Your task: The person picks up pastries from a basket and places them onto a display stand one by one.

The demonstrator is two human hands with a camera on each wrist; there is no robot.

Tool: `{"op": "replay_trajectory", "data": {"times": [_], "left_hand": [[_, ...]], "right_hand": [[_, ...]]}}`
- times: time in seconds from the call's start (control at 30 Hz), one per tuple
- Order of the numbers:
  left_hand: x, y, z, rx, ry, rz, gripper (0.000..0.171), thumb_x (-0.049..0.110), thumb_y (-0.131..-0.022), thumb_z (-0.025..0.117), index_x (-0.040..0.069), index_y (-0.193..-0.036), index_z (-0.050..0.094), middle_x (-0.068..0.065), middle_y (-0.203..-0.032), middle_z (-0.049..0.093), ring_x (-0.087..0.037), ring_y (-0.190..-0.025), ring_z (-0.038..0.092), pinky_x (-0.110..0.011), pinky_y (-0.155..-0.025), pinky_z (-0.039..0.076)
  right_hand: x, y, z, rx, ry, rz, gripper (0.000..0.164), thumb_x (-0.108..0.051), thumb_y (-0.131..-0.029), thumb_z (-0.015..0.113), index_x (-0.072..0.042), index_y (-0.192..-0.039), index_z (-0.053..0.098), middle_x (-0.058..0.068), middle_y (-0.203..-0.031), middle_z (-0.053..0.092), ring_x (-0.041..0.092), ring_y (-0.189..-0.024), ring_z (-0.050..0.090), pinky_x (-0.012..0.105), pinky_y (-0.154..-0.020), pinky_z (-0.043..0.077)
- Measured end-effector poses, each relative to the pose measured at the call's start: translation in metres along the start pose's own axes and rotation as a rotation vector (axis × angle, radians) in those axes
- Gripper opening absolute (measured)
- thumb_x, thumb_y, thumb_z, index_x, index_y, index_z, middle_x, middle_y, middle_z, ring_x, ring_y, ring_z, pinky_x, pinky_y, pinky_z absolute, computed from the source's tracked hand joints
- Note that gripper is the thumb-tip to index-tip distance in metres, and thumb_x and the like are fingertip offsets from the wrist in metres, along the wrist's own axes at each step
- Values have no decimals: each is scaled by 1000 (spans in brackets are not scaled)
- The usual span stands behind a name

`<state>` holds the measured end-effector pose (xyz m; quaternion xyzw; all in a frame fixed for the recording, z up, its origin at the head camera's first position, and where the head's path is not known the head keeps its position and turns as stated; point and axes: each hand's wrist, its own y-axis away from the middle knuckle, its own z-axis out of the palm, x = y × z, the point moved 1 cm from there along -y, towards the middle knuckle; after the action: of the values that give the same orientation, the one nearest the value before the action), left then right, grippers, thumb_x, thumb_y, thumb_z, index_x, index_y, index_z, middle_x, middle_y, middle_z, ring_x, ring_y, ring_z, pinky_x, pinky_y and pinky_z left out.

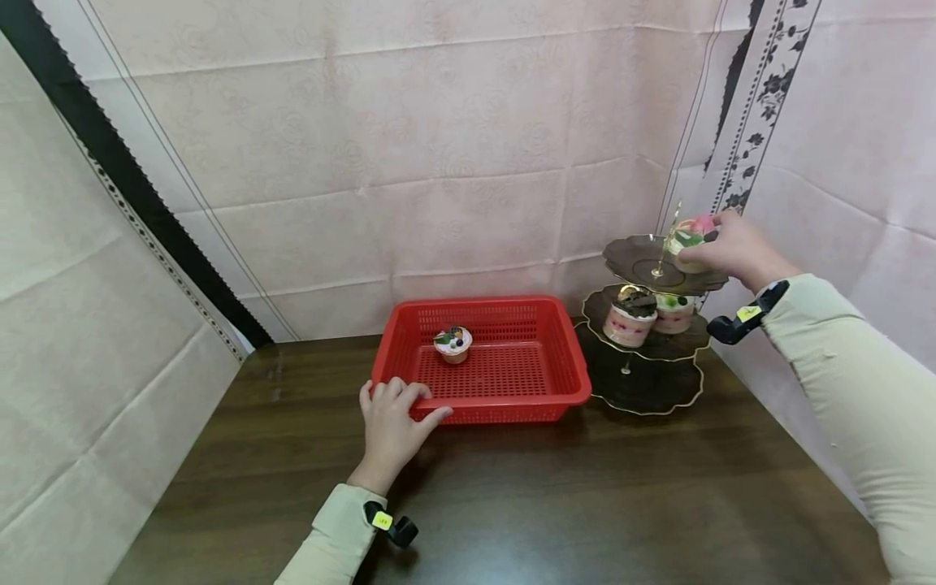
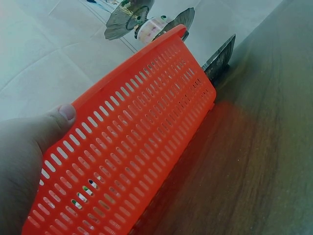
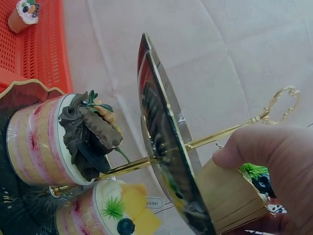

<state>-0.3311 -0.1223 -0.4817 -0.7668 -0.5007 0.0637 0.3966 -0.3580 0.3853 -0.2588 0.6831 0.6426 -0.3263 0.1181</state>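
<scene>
My right hand [image 1: 747,250] grips a cupcake [image 3: 230,198] in a tan cup, topped with fruit, greenery and a pink piece. It holds the cupcake at the top tier [image 1: 630,258] of a dark, gold-edged three-tier stand, beside the gold post; whether the base touches the tier, I cannot tell. At the front left of a red plastic basket [image 1: 574,382], my left hand [image 1: 391,424] grips the rim, its thumb [image 2: 61,117] on the outer side. A small cupcake [image 1: 453,351] with a white, berry-dotted top stands inside the basket.
On the stand's middle tier are a layered cake cup with a dark topping [image 1: 627,327] and one with fruit [image 1: 676,318]. The lowest tier [image 1: 643,390] sits on the brown wooden table [image 1: 526,504], close to the basket's right side. Pale cloth walls [image 1: 453,162] surround the table.
</scene>
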Motion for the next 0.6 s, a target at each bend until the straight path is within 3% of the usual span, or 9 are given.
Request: {"op": "replay_trajectory", "data": {"times": [0.3, 0.6], "left_hand": [[2, 0, 0, -5, 4, -6, 37, 52, -77, 85, 21, -88, 68, -2, -86, 54, -28, -88, 52, -66, -110, 19], [1, -1, -1, -11, 2, -12, 37, 51, -76, 86, 21, -89, 68, -2, -87, 54, -28, -89, 52, -65, -112, 18]], "right_hand": [[-1, -1, 3, -34, 0, 8, 80, -25, -89, 70, 16, -144, 29, 35, -127, 46, 44, -108, 49, 33, -71, 46], [-1, -2, 4, -75, -22, 13, 85, -29, -93, 65, 15, -150, 19, 38, -134, 40, 48, -114, 45, 56, -90, 44]]}}
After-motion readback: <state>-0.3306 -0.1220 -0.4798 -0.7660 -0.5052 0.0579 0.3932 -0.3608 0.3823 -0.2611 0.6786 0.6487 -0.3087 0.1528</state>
